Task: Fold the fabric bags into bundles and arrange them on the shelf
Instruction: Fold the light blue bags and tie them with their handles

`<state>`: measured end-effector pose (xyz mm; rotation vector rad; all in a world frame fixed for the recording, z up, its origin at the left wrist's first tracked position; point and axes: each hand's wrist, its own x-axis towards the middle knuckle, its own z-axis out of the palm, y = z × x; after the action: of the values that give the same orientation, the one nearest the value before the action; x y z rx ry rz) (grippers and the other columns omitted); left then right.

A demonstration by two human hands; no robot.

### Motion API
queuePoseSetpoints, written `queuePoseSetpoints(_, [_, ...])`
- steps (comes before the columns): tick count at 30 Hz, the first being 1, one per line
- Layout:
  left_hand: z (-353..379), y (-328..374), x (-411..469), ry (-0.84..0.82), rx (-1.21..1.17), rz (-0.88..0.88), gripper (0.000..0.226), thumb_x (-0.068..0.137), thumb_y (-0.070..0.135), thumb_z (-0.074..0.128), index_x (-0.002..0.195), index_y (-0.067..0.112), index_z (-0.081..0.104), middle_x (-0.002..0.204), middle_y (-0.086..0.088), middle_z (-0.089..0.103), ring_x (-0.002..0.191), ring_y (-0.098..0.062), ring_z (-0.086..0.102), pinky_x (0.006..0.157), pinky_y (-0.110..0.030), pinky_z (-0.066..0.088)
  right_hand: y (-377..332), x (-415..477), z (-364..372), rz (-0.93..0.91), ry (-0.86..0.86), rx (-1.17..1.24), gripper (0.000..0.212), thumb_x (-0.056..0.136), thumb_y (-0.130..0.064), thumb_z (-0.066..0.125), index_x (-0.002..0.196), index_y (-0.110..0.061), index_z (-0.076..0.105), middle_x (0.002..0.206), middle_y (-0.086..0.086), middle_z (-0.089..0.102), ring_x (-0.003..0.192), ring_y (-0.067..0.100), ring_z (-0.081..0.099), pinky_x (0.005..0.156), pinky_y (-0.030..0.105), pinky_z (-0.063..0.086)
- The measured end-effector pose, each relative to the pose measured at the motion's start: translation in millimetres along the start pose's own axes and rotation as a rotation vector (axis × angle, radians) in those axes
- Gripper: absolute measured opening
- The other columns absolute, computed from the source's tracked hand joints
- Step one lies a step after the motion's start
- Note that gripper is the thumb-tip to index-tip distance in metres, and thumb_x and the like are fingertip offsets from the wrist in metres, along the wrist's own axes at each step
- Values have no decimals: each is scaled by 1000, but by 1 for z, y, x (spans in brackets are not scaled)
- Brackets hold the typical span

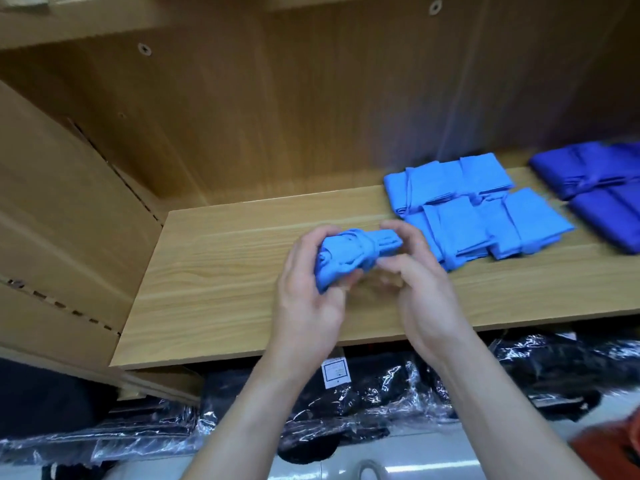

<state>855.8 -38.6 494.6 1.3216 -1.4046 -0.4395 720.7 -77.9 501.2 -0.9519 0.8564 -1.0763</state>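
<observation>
Item 1: light-blue bag bundle (356,252), rolled, gripped in my left hand (304,289), its far end pinched by my right hand (419,289), just above the wooden shelf (225,271); folding seemingly done, next placement squarely beside the finished bundles (478,206).

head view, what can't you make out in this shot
All in the head view:
Underside of the light blue bundle: hidden by the left hand and right hand gripping it.
Dark blue bundles: blurred, cut off by the right edge; count unclear.
White label below the shelf: print too small.
Orange thing, bottom right corner: blurred, cut off.
</observation>
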Motion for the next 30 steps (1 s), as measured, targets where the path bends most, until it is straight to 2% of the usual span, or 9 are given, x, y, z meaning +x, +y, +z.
queuePoseSetpoints(2, [5,-1,8,-3,389,283,65,61,-5,55,121,21,55,111,-3,60,99,-27,56,89,-38,45,-4,-7,-6,106,-57,105,53,74,-37,71,123,-31,53,115,-4,68,107,15,64,91,48,48])
queuePoseSetpoints(4, [13,3,10,-151,471,396,62,65,1,56,125,18,55,111,-9,58,100,-30,55,91,-48,44,-8,-14,-11,128,-95,87,66,72,-42,76,132,-32,48,120,-1,68,109,18,66,91,47,53])
queuePoseSetpoints(7, [14,11,1,-329,87,190,53,72,19,67,125,16,61,126,-2,55,121,-16,51,107,-35,38,-7,-12,-22,65,-38,-13,81,60,-31,88,133,-32,53,125,4,66,112,19,64,94,34,52])
queuePoseSetpoints(9, [2,8,1,-261,-112,17,47,72,26,70,119,21,64,128,4,54,127,-16,49,108,-30,37,-6,-10,-31,42,-57,2,95,47,-36,96,133,-30,55,129,4,64,120,22,60,100,37,50])
queuePoseSetpoints(13, [-16,-5,7,-187,76,86,37,69,37,74,105,27,69,112,11,58,108,-5,58,95,-20,44,0,-17,-33,-13,-62,-50,91,49,-38,95,132,-34,57,137,0,58,127,21,55,110,46,40])
queuePoseSetpoints(17, [-25,-6,1,-169,229,239,30,76,25,76,101,9,73,103,0,63,93,-11,63,82,-32,54,3,-20,-17,-50,-6,-106,88,50,-43,93,130,-35,58,137,-3,58,126,16,55,107,40,43])
queuePoseSetpoints(23, [-39,-18,1,-52,445,485,13,81,6,65,90,4,74,93,-5,70,75,-18,68,62,-34,58,8,-26,9,-89,64,-107,75,67,-20,78,137,-25,51,133,-3,61,120,12,59,99,29,48])
queuePoseSetpoints(28, [-53,-22,12,-139,203,400,14,79,8,59,81,4,72,83,-3,70,72,-6,60,69,-22,52,6,-30,10,-103,-13,-212,71,73,2,75,134,-26,54,130,-11,62,119,7,59,95,23,49])
queuePoseSetpoints(30, [-59,-24,20,-208,224,371,21,75,11,58,91,6,70,90,-2,67,80,-9,59,75,-26,50,4,-30,11,-88,-86,-222,71,76,17,67,133,-23,55,121,-17,66,114,4,61,89,18,49])
